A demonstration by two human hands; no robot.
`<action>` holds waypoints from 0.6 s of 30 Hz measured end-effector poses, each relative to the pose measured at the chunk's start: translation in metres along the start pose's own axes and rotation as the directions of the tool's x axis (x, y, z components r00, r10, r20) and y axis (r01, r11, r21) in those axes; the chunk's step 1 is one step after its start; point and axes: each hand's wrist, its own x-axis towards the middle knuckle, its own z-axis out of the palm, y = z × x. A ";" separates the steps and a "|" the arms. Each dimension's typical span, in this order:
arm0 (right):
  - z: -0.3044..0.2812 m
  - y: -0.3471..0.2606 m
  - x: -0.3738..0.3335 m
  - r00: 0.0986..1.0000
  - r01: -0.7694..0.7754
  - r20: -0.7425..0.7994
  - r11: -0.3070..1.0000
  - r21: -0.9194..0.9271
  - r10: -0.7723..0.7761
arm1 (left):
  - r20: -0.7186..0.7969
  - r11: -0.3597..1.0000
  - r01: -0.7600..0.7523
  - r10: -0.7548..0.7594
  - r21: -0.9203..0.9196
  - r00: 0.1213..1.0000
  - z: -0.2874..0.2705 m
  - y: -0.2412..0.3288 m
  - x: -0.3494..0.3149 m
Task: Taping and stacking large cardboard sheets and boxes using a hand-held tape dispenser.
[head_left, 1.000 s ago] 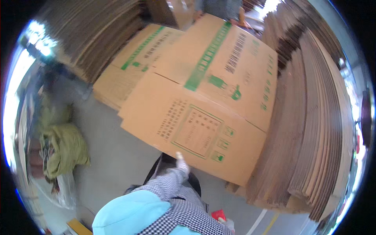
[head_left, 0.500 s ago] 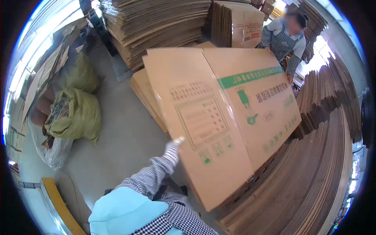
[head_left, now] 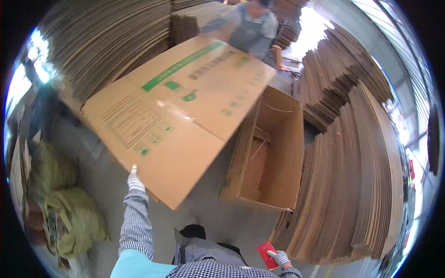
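A large flattened cardboard box [head_left: 197,127] with green and dark print spans the middle of the head view, tilted. My left hand [head_left: 136,180], in a white glove, grips its near left edge with the thumb on top; the fingers beneath are hidden. At the far side another person [head_left: 252,30] in a checked apron has a hand at its edge, blurred by motion. My right hand [head_left: 280,258], gloved too, is low at the right by my side, closed around a flat red rectangular object [head_left: 267,254] whose kind I cannot make out.
An open, deep cardboard box [head_left: 293,153] stands right of the flattened one. Stacks of flat cardboard [head_left: 343,180] line the right side, and a tall pile [head_left: 116,41] rises at the far left. Green woven sacks [head_left: 74,222] sit on the floor at left.
The flattened box has swung leftward in view and lies flatter, with my left hand still on its edge. My right hand with the red object and the open box have come into view.
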 end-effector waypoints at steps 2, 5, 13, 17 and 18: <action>0.029 -0.016 -0.032 0.999 -0.039 -0.014 0.991 0.124 0.041 | -0.053 0.998 -0.036 0.038 0.048 0.998 -0.018 0.018 0.036; 0.041 -0.038 -0.145 0.984 -0.134 0.113 0.990 -0.052 0.139 | 0.166 0.942 0.263 -0.298 0.207 0.940 -0.099 0.070 0.050; 0.149 -0.045 -0.160 0.957 -0.285 0.047 0.888 0.361 0.287 | 0.173 0.738 -0.113 -0.004 0.666 0.985 0.027 -0.079 0.093; 0.185 -0.050 -0.155 0.912 -0.355 0.094 0.651 0.671 0.400 | 0.848 0.709 -0.565 -0.089 0.422 0.522 0.273 -0.120 -0.112; 0.193 -0.055 -0.144 0.920 -0.333 0.084 0.651 0.682 0.382 | 0.911 0.762 -0.556 -0.105 0.331 0.399 0.325 -0.118 -0.157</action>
